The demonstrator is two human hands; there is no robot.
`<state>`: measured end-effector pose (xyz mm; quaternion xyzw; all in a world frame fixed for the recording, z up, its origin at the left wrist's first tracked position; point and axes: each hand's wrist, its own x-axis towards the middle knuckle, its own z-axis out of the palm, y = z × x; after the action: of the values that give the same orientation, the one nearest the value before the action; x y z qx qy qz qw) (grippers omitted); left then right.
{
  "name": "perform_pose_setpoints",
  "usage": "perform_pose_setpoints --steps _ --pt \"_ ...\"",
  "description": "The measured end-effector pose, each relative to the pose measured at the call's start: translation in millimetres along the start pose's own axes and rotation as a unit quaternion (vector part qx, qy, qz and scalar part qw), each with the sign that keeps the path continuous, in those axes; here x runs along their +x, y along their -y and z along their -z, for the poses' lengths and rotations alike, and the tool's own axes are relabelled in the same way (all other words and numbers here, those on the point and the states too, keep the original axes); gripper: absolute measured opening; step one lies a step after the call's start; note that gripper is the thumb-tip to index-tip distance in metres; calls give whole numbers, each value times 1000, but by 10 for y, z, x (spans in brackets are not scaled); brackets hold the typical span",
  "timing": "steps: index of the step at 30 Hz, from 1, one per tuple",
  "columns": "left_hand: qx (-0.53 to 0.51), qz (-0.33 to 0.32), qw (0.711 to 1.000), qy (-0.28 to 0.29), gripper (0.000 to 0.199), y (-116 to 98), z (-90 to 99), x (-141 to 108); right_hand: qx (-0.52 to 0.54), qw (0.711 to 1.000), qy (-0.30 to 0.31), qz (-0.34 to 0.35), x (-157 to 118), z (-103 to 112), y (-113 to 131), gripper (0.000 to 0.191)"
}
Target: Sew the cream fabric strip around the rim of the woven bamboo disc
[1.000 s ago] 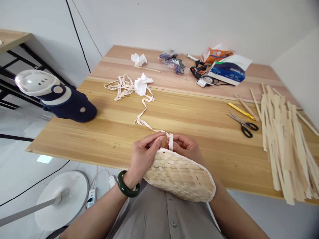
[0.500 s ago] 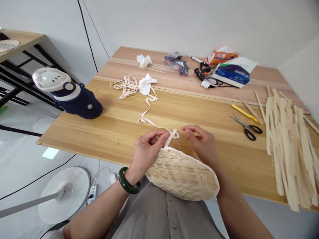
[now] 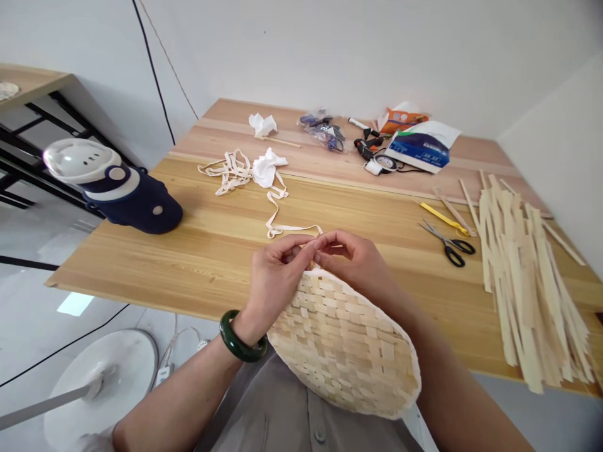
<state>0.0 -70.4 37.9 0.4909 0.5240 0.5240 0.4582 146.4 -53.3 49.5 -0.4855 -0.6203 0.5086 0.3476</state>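
An oval woven bamboo piece with a white bound edge leans against the person's front at the table edge. My left hand, with a green bangle at its wrist, pinches the upper left rim and the cloth tape there. My right hand meets it at the same spot, thumb and finger pressed together; what they pinch is too small to make out. From the fingertips a pale tape runs back over the table to a loose tangle beside crumpled white tissue.
On the right lie black-handled scissors, a yellow tool and many bamboo strips. A dark blue bottle stands at the left. Behind are a tissue pack, a glue gun and bagged items.
My right hand has moved left and now touches my left fingertips. The tape end that stood up between the hands is covered by fingers. The view has shifted slightly, and the woven piece shows more of its face.
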Motion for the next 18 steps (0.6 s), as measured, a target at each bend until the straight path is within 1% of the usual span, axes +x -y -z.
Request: perform_pose_setpoints --steps 2,4,6,8,11,12,14,16,17,18 --pt "-9 -2 1000 5 13 9 -13 1 51 998 14 -25 3 -43 -19 20" --pt "-12 2 1000 1 12 12 -27 3 103 994 14 -28 10 -86 -39 22" --pt "-2 7 1000 -14 15 12 -32 9 112 993 -5 -28 16 -84 -53 24" --pt "20 8 999 -28 20 16 -20 23 101 994 -35 -15 7 5 -38 21" --pt "68 5 997 -29 27 48 24 55 148 981 -115 44 -63 303 95 17" --pt "81 6 996 -27 30 68 38 67 169 973 -146 64 -99 427 170 16" --pt "100 8 995 -29 39 119 56 88 174 956 -219 83 -170 675 343 12" --pt "115 -2 993 -27 47 178 59 100 153 941 -291 82 -217 906 499 10" --pt "123 -12 992 -15 50 208 58 102 129 934 -324 81 -228 1018 554 11" --pt "132 -25 991 6 53 235 56 99 70 927 -359 79 -234 1134 587 12"
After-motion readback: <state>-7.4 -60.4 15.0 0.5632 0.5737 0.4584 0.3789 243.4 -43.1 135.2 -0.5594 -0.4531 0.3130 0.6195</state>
